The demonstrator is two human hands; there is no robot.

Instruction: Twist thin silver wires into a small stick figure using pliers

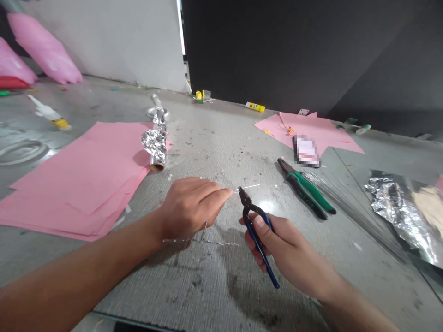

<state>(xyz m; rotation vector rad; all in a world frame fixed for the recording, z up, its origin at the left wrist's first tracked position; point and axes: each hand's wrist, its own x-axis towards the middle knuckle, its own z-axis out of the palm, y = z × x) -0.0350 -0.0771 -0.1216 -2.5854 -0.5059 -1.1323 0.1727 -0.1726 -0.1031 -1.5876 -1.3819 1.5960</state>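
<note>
Above the concrete floor, the left hand pinches thin springy wire, light and best held close to its tip, while the right hand clamps around blue pliers.

This craft workspace's concrete floor holds pink paper, foil and pliers.

Bare forearms, bare hands

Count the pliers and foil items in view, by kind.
Pliers: 2 (blue-handled pliers, green-handled pliers)
Foil roll: 1
Crumpled foil sheet: 1
Total: 4
</note>
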